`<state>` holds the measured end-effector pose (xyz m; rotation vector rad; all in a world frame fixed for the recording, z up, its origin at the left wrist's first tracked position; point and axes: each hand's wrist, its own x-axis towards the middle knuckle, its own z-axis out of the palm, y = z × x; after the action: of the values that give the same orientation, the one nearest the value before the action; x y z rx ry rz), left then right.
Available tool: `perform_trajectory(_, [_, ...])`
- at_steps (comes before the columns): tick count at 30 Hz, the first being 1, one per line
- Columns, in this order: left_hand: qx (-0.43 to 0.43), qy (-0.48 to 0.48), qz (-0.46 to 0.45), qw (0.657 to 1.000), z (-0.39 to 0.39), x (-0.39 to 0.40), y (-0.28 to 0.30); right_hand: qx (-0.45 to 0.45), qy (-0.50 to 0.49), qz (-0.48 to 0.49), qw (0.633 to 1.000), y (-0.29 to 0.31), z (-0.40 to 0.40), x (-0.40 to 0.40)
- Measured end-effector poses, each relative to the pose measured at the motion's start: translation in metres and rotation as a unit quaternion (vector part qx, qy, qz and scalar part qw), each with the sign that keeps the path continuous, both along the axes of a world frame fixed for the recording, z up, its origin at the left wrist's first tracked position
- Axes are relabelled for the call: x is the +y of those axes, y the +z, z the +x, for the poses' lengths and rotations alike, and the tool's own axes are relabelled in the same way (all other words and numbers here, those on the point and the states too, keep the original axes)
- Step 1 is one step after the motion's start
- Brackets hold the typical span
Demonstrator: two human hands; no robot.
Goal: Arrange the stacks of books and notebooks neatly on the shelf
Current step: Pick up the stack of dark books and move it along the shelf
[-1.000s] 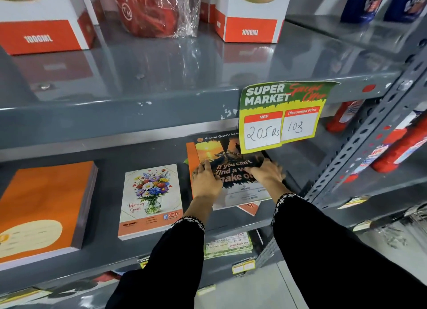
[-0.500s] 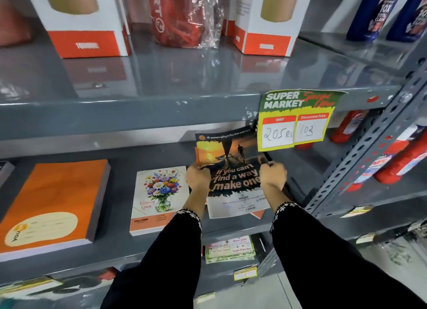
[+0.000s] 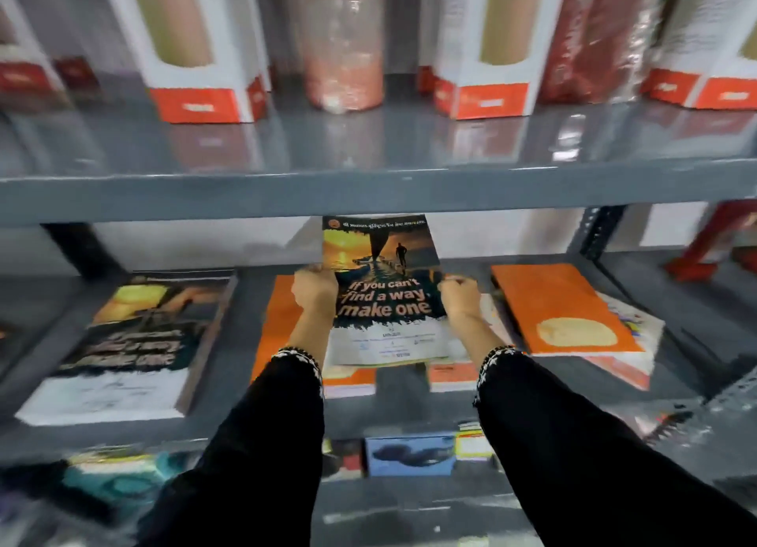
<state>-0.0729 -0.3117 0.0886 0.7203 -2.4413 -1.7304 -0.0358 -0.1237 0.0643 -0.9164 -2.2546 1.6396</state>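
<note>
I hold a sunset-cover notebook [image 3: 383,288] reading "If you can't find a way, make one" lifted above the grey shelf [image 3: 229,366]. My left hand [image 3: 315,290] grips its left edge and my right hand [image 3: 461,299] grips its right edge. Beneath it lies an orange notebook stack [image 3: 282,321], partly hidden by my arms. A thick stack with the same sunset cover [image 3: 131,346] lies to the left. An orange notebook [image 3: 561,305] rests askew on a floral-cover stack [image 3: 639,333] to the right.
The upper shelf edge [image 3: 368,186] runs just above the held notebook. White and orange bottle boxes [image 3: 196,47] and wrapped bottles [image 3: 344,43] stand on it. More stationery [image 3: 409,454] sits on the shelf below. Red items [image 3: 721,239] stand far right.
The notebook has been lifted off its pile and carried left along the shelf, held by both hands. The view swung left, so the price tag and right upright are out of sight.
</note>
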Motion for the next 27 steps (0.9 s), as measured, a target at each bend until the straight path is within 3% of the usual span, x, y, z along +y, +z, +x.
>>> perform_trajectory(3, [0.006,-0.007,-0.038,0.999,-0.01,-0.094,0.011,-0.005,0.073,-0.041,0.997,-0.001,-0.017,-0.084])
perform_trajectory(8, [-0.002,0.029,-0.21,0.977,-0.025,-0.24,0.022,-0.061,0.208,-0.084,0.973,-0.005,-0.047,-0.22])
perform_trajectory(13, [-0.027,0.054,-0.241,0.969,-0.031,-0.339,0.002,-0.103,0.278,-0.11,0.949,-0.008,-0.057,-0.308])
perform_trajectory(16, [-0.067,0.066,-0.248,0.964,-0.029,-0.369,-0.016,-0.119,0.287,-0.074,0.948,-0.017,-0.057,-0.337])
perform_trajectory(21, [-0.09,0.082,-0.221,0.968,-0.018,-0.376,-0.046,-0.159,0.305,0.084,0.935,-0.032,-0.056,-0.349])
perform_trajectory(24, [-0.075,0.087,-0.241,0.964,-0.014,-0.368,-0.046,-0.126,0.299,0.139,0.935,-0.029,-0.059,-0.342])
perform_trajectory(27, [-0.001,0.07,-0.278,0.958,-0.015,-0.339,-0.037,-0.052,0.26,0.157,0.951,-0.019,-0.058,-0.323])
